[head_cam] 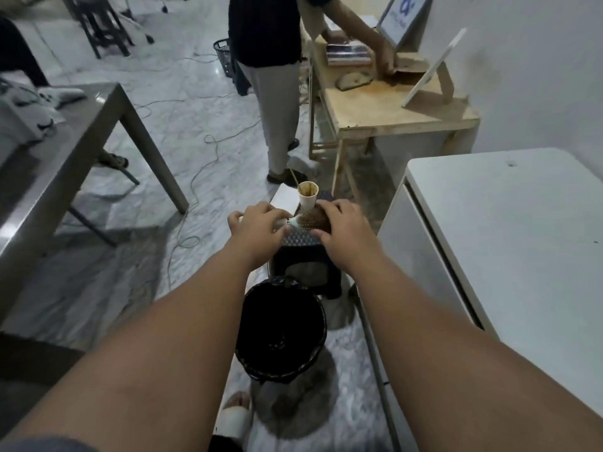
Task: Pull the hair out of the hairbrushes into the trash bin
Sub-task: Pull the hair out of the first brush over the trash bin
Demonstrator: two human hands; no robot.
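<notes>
While the left hand [257, 223] is closing around the white-handled hairbrush [301, 222] on the dark plastic stool [301, 252], the right hand [339, 223] is pinching its brown hair, needing a pull toward the black round trash bin [280, 331] at six o'clock.

Left hand [256, 223]: wrapped around the white handle of a hairbrush [305, 221].
Right hand [342, 228]: fingers laid over the brush's brown, hair-matted head.
Stool [303, 256]: dark, under both hands, paper cup [307, 195] standing on it.
Trash bin [280, 331]: black, on the floor nearer than the stool.
</notes>
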